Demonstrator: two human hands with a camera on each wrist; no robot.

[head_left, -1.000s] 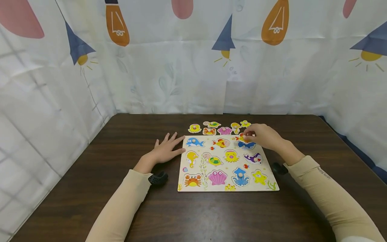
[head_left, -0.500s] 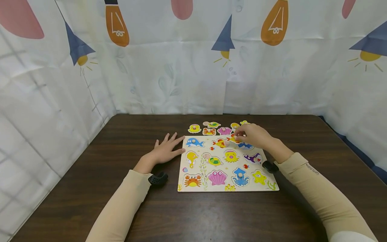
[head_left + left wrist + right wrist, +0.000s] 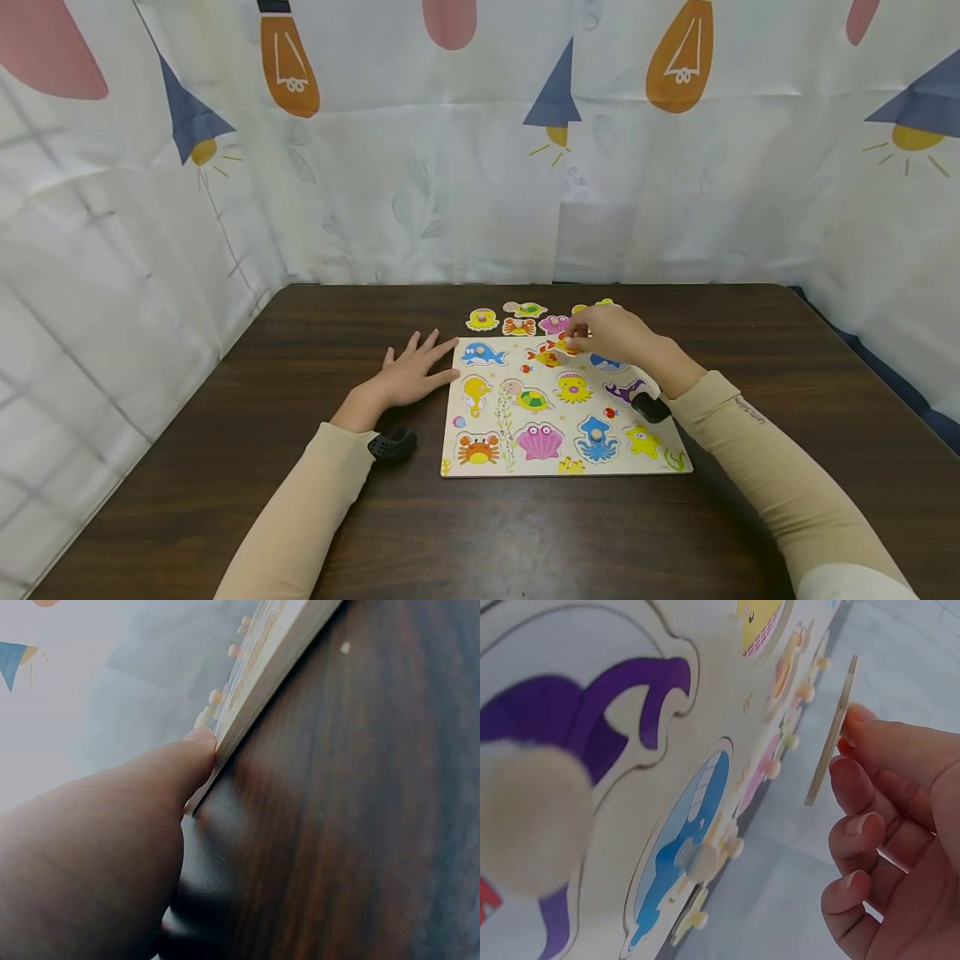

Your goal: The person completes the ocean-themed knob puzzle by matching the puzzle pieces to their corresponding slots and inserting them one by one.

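Observation:
My right hand (image 3: 618, 337) pinches an orange-and-yellow fish puzzle piece (image 3: 561, 344) over the back edge of the wooden sea-animal puzzle board (image 3: 558, 465). Just below it is the board's printed fish picture (image 3: 543, 357). The right wrist view shows this fish piece (image 3: 832, 735) edge-on between thumb and forefinger, apart from the board; the other fingers curl loosely. With fingers spread, my left hand (image 3: 401, 375) rests at the board's left edge. Its thumb (image 3: 199, 750) touches that edge in the left wrist view.
Loose knobbed pieces lie behind the board: an octopus (image 3: 482, 320), a turtle (image 3: 525, 309), a crab (image 3: 519, 327), a pink shell (image 3: 553, 324); others are partly hidden by my right hand. A blue whale (image 3: 483, 354) and a blue squid (image 3: 597, 439) with knobs sit in the board.
My right hand has moved left along the board's back edge with the fish piece, from above the blue shape at upper right to the fish picture. The left hand stays put.

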